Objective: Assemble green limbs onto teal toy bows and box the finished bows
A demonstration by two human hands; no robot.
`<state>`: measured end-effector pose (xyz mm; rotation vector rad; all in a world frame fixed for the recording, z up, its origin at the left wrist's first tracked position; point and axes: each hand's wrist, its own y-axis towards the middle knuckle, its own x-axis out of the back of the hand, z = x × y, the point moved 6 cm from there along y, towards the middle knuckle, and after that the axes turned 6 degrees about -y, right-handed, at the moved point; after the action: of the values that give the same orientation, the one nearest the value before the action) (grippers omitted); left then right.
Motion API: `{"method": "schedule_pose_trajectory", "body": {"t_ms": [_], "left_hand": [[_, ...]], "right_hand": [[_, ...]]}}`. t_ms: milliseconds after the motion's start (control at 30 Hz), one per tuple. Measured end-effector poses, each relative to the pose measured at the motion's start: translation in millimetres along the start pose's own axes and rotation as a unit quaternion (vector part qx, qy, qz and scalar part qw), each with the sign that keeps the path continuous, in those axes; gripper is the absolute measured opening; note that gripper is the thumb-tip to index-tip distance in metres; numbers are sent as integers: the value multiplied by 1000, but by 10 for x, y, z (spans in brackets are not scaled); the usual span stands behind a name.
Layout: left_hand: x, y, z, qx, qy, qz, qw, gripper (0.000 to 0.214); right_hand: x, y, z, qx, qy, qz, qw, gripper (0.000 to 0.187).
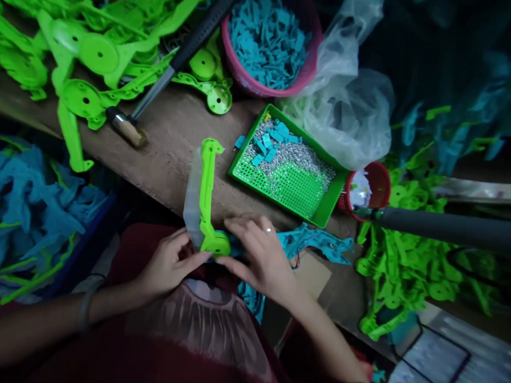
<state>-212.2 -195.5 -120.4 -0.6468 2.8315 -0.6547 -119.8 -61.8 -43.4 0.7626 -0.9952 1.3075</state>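
Left hand (173, 262), right hand (263, 253), both gripping green part (206, 192), round end (217, 244) between them

Illumination is dim and cool, with deep shadow at upper right. Blur smears the right edge. Pale highlights mark the bag (353, 119).

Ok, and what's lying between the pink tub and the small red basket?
A crumpled, see-through plastic bag lies between the pink tub and the red basket, seen in the head view.
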Motion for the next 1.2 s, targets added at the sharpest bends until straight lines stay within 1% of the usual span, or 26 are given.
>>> {"method": "schedule_pose_trajectory", "body": {"t_ms": [33, 67, 133, 200, 267, 333, 400, 433, 467, 533, 600, 667, 733, 833, 900, 967, 1067, 1133, 1200], "left_hand": [[11, -5, -2, -12, 20, -9, 1000, 22], [15, -10, 5, -20, 35, -17, 999, 23], [10, -19, 34, -25, 52, -29, 998, 22], [10, -28, 58, -27, 71, -47, 996, 22], [33, -33, 52, -30, 94, -61, 993, 23], [67, -23, -5, -29, 121, -41, 991, 24], [152, 7, -139, -28, 147, -22, 988, 23], [216, 31, -237, -32, 151, -23, 988, 22], [289, 63, -345, -35, 144, -31, 988, 25], [400, 144, -534, -27, 104, -38, 994, 38], [411, 229, -629, 10, 68, -6, 998, 47], [384, 283, -646, 47, 70, 14, 996, 47], [369, 305, -640, 58, 97, 4, 994, 40], [362, 304, -664, 29, 133, -24, 990, 27], [363, 302, -692, 7, 141, -34, 989, 23], [363, 306, -705, -2, 149, -33, 988, 24], [382, 317, -679, 4, 169, -27, 985, 25], [424, 328, -657, 4, 180, -30, 983, 29], [473, 348, -668, -14, 170, -27, 985, 35]], "right_hand": [[1, 38, -48, -25, 18, 33, 999, 54], [-3, 71, -78, -35, 30, 65, 997, 51], [-26, 124, -99, -21, 42, 119, 992, 39], [-53, 157, -106, -1, 49, 142, 989, 31], [-76, 176, -123, 9, 48, 139, 989, 30], [-94, 182, -141, 14, 43, 126, 991, 30], [-101, 183, -154, 21, 39, 115, 992, 30], [-100, 185, -157, 26, 37, 110, 993, 30], [-96, 188, -156, 31, 34, 106, 993, 29], [-83, 198, -150, 40, 27, 101, 994, 28], [-68, 209, -142, 45, 22, 94, 994, 27], [-51, 215, -141, 43, 19, 82, 996, 26], [-34, 213, -141, 46, 20, 69, 996, 26], [-25, 210, -146, 49, 20, 71, 996, 27], [-21, 229, -147, 39, 24, 78, 996, 25], [-6, 278, -121, 27, 42, 75, 996, 25], [-17, 378, -61, -3, 69, 74, 995, 32], [-47, 429, -32, -26, 82, 77, 993, 36], [-66, 453, -17, -37, 94, 69, 992, 34]]}}
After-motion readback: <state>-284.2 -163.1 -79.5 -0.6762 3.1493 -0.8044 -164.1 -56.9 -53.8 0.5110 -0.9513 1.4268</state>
